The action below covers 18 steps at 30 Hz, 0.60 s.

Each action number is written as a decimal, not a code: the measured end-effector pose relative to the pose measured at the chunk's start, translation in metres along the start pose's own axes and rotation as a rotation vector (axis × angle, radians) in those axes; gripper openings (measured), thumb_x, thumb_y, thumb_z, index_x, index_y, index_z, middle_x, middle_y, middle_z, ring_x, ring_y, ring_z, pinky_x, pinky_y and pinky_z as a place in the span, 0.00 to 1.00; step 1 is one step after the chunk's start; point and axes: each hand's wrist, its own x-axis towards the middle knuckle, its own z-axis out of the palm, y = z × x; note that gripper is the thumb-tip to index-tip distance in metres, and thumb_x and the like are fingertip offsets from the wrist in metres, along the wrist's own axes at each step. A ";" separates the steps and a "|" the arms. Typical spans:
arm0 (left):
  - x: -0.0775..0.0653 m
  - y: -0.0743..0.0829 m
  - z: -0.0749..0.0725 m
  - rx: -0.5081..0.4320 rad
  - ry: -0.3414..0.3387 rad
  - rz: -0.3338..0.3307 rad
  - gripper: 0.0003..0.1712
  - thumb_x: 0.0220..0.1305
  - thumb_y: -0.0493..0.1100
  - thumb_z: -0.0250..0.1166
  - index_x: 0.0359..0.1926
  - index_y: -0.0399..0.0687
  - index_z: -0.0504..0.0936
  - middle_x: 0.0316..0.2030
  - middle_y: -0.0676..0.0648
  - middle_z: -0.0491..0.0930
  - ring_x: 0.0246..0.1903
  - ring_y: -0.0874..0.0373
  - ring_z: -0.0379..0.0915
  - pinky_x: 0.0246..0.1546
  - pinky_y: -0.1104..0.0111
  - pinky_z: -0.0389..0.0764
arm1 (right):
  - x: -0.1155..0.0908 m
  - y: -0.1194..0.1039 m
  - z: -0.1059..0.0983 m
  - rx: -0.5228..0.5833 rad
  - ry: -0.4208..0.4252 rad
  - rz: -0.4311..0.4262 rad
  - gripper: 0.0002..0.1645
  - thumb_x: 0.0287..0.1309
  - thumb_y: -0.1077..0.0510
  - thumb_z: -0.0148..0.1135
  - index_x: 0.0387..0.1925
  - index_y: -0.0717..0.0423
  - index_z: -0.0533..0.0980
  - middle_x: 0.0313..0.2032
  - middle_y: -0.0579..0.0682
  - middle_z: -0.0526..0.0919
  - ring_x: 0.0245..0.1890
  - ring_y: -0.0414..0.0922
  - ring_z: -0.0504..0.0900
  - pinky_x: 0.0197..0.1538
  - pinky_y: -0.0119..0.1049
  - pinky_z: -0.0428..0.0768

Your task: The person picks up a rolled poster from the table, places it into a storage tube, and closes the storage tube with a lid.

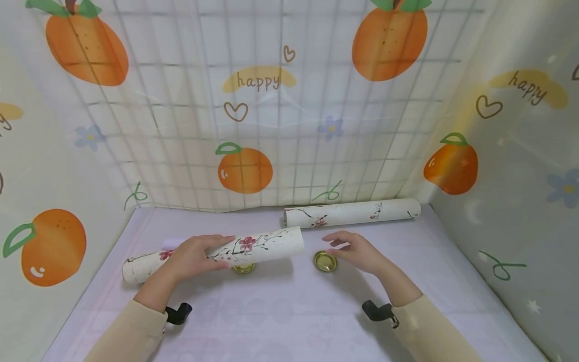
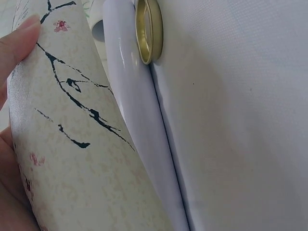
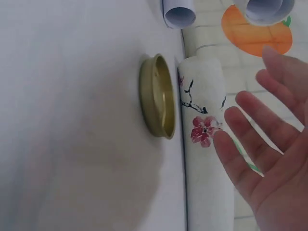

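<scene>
My left hand (image 1: 190, 259) grips a white tube (image 1: 267, 246) printed with pink blossoms and dark branches, thumb and fingers around its middle. The tube is tilted, its right end raised. In the right wrist view, that tube's open end (image 3: 286, 14) faces the camera. My right hand (image 1: 362, 254) hovers with relaxed, empty fingers just right of a round gold cap (image 1: 325, 261). A second gold cap (image 1: 245, 269) sits partly hidden below the held tube. Behind that tube, a plain white roll (image 2: 139, 110) shows in the left wrist view.
A matching blossom-printed tube (image 1: 353, 213) lies across the back of the pale table (image 1: 253, 322). Fabric walls printed with oranges (image 1: 245, 170) enclose the back and both sides, with a wire grid (image 1: 181, 100) showing behind the back wall.
</scene>
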 end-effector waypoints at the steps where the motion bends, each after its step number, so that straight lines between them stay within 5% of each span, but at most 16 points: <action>1: 0.000 0.000 0.000 -0.001 -0.001 -0.004 0.41 0.53 0.58 0.77 0.69 0.64 0.75 0.63 0.45 0.76 0.65 0.46 0.71 0.65 0.49 0.71 | 0.000 0.001 0.000 0.000 -0.002 0.010 0.21 0.63 0.56 0.69 0.56 0.56 0.80 0.56 0.59 0.81 0.54 0.59 0.79 0.54 0.47 0.82; 18: -0.003 -0.004 0.000 -0.010 -0.005 -0.015 0.40 0.53 0.59 0.77 0.68 0.67 0.75 0.63 0.46 0.77 0.64 0.46 0.71 0.65 0.49 0.70 | 0.002 0.020 0.009 -0.009 -0.044 0.137 0.29 0.59 0.56 0.72 0.60 0.62 0.77 0.59 0.60 0.79 0.57 0.61 0.77 0.56 0.53 0.80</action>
